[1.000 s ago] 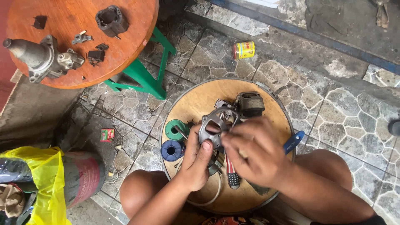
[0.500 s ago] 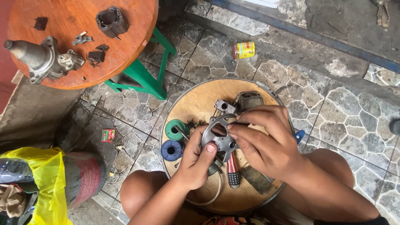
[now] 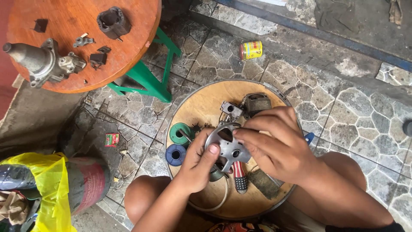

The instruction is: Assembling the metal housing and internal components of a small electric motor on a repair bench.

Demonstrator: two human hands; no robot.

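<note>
My left hand point(image 3: 197, 165) and my right hand point(image 3: 277, 144) both grip a grey metal motor end cover point(image 3: 227, 146) with holes, held above a round wooden board point(image 3: 201, 107) on the floor. The left thumb presses its lower edge; the right fingers close over its right side. Behind it on the board lie a small metal bracket point(image 3: 231, 111) and a motor core point(image 3: 256, 104) with windings. A green spool point(image 3: 179, 132) and a blue spool point(image 3: 175, 154) sit left of my left hand. A red-handled tool point(image 3: 240, 179) lies under the cover.
A round orange table point(image 3: 128, 51) on green legs at upper left carries a grey metal housing point(image 3: 40, 62), a dark cylinder point(image 3: 112, 21) and small parts. A yellow can point(image 3: 250, 50) lies on the stone floor. A yellow bag point(image 3: 43, 193) sits at lower left.
My right hand slid up and to the right over the cover, and the cover turned in my hands. The left hand stayed under it.
</note>
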